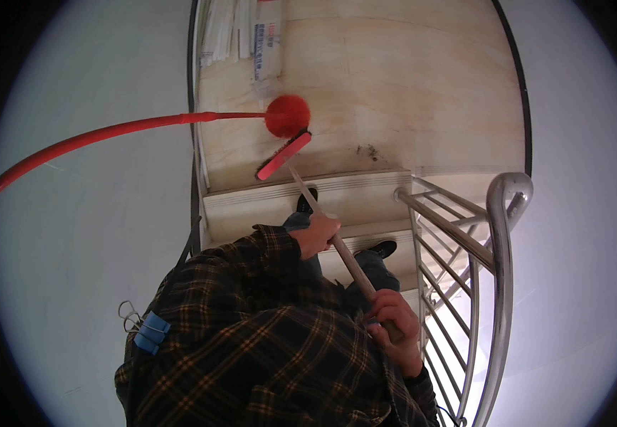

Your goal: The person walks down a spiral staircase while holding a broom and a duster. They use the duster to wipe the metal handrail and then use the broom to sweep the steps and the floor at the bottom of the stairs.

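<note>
My left hand (316, 235) grips the middle of the wooden handle of a push broom. Further down, my right hand (396, 325) is wrapped around the handle's near end. The broom's pink-red head (285, 157) with dark bristles lies at the front edge of the tiled landing (447, 96), slanting up to the right. Just behind it a round red bristle duster (287, 116) rests, its red pole (127, 128) reaching to the left. To the right of the broom head, a small scatter of dark dirt (370, 152) lies on the landing.
Below the landing, stair steps (364, 197) carry my feet in dark shoes (383, 248). A stainless steel railing (500, 299) runs along the right. White strips (223, 32) and a printed plastic package (268, 48) lie at the far left, beside the pale wall (100, 240).
</note>
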Demonstrator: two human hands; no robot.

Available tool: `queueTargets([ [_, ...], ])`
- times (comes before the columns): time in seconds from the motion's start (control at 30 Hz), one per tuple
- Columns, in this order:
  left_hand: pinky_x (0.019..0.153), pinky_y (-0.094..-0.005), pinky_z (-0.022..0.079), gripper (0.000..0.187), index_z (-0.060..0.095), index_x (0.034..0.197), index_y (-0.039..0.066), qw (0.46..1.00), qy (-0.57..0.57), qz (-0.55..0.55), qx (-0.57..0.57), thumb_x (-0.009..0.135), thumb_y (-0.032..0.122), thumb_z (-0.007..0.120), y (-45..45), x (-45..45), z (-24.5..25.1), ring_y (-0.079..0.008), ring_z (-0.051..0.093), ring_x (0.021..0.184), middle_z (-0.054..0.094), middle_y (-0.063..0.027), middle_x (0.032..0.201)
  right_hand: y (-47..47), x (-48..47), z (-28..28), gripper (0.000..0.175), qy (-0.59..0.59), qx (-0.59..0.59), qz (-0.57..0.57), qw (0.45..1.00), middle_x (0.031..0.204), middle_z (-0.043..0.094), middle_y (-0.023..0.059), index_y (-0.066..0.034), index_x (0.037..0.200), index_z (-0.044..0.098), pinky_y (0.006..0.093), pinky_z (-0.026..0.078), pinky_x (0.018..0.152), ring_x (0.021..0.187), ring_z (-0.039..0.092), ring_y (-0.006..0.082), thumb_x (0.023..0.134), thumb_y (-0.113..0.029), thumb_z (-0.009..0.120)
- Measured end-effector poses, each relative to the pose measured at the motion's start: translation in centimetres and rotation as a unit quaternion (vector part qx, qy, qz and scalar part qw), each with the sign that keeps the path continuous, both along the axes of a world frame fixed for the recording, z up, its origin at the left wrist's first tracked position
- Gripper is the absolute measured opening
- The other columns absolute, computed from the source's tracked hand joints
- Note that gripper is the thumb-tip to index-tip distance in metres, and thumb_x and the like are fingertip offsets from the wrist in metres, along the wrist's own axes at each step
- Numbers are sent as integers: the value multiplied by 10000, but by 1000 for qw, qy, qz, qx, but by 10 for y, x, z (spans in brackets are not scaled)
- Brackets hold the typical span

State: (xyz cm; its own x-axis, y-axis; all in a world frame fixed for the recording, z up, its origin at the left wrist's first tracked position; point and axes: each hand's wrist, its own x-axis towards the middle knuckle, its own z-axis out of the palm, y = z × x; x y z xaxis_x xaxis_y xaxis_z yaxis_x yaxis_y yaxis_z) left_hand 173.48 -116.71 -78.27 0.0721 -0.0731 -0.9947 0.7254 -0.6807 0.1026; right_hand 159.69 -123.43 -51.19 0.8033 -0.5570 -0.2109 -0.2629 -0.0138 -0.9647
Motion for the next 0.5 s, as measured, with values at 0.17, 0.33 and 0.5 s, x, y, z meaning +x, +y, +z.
queueTargets([
  [0.17, 500, -328, 440, 127, 530, 671, 41, 787, -250, -468, -316, 616, 54, 643, 63, 62, -43, -234, 580, 594, 545, -114, 612, -4, 39, -38, 187, -33, 24, 39, 998, 910, 528, 130, -16, 773, 522, 335, 433, 764, 889, 529, 281, 660, 34, 662],
  [0.33, 469, -336, 431, 193, 505, 662, 44, 858, -319, -315, -250, 611, 109, 680, 93, 131, -66, -214, 572, 580, 539, -116, 608, 2, 96, -108, 162, -94, 24, 86, 992, 879, 553, 116, 0, 776, 531, 320, 435, 767, 870, 547, 255, 691, 14, 668],
  [0.5, 479, -359, 420, 249, 484, 682, 55, 775, -474, -334, -250, 587, 118, 705, 100, 189, -85, -277, 532, 557, 499, -141, 598, 22, 154, -178, 125, -116, 113, 58, 985, 897, 572, 109, 6, 806, 532, 301, 431, 769, 877, 553, 246, 743, -8, 639],
])
